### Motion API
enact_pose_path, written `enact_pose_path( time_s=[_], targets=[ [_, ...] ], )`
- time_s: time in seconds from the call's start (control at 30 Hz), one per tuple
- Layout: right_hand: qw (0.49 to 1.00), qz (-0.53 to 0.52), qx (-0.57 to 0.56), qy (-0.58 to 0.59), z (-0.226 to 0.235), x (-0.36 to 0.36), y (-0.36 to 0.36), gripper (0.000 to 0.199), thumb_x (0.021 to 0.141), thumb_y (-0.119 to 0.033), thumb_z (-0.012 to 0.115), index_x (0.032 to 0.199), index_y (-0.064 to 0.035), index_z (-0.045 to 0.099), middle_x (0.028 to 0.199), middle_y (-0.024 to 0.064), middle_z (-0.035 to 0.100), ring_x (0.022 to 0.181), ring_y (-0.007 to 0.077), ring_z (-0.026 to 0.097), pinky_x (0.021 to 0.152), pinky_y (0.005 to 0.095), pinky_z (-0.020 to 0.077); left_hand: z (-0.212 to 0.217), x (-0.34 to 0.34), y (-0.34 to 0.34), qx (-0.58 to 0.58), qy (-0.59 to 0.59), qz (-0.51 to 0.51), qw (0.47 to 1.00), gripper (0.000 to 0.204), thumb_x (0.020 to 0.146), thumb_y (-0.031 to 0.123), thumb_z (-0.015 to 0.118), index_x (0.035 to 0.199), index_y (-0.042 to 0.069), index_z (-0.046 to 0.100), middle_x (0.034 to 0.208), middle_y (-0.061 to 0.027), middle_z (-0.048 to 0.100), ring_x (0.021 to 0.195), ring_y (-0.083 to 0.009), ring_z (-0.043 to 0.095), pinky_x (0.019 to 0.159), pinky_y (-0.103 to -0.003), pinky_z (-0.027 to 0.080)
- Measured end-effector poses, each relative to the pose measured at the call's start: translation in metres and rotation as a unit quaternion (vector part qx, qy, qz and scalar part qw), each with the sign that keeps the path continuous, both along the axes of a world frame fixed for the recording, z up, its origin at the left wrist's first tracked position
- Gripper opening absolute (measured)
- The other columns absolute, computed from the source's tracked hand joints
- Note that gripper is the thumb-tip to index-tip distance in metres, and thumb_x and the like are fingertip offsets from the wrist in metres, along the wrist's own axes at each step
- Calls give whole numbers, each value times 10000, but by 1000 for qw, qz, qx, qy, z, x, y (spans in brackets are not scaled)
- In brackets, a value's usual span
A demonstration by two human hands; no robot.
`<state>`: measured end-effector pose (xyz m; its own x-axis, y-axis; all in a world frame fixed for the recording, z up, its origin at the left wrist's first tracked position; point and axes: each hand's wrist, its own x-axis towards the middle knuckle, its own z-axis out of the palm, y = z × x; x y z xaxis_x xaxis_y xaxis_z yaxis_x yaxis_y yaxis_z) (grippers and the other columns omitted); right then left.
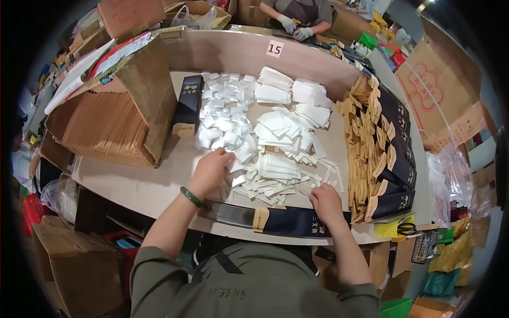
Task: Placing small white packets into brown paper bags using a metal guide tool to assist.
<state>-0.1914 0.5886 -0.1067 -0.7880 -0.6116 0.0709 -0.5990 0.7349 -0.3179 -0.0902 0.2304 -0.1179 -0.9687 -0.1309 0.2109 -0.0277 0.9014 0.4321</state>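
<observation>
My left hand (211, 174), a dark green bangle (190, 196) on its wrist, reaches to the near edge of a heap of small shiny white packets (225, 124). Its fingers are bent together among the packets, and what lies between them is hidden. Beside the scattered narrow white strips (268, 189), my right hand (326, 203) has its fingers curled in; I cannot make out anything in them. Under that wrist, a dark blue paper bag with a tan end (286, 220) lies flat along the table's front edge. Flat white packets (281, 127) are piled between the heaps.
An open carton of brown packing (106, 130) stands at left, beside an upright dark box (188, 103). A row of dark blue and tan bags (379, 164) lines the right side. Scissors (406, 228) lie at the right front. Beyond the raised back panel (222, 50) a gloved co-worker (299, 18) works.
</observation>
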Motion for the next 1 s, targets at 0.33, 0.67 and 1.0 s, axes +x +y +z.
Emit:
enact_pose_path(
  time_s=[0.33,0.67,1.0],
  targets=[
    [991,99,-81,-43,14,-74,-79,190,857,-201,664,894,-17,686,796,176,649,761,355,635,703,419,501,42,31,3,253,-155,-16,955,145,942,171,609,987,76,709,884,-131,687,752,-265,660,689,-357,511],
    [992,82,96,8,15,-75,-106,156,820,-172,598,840,-23,641,823,183,648,782,383,632,720,459,507,43,97,27,-13,-312,4,950,500,837,514,659,635,59,708,660,-169,656,665,-366,652,616,-448,521],
    [982,171,-58,-56,23,98,-154,182,835,-194,669,801,-34,590,808,150,618,741,358,630,670,461,514,132,89,-151,-172,81,353,916,280,888,313,658,945,47,723,873,-210,696,872,-383,674,729,-459,520]
  ],
)
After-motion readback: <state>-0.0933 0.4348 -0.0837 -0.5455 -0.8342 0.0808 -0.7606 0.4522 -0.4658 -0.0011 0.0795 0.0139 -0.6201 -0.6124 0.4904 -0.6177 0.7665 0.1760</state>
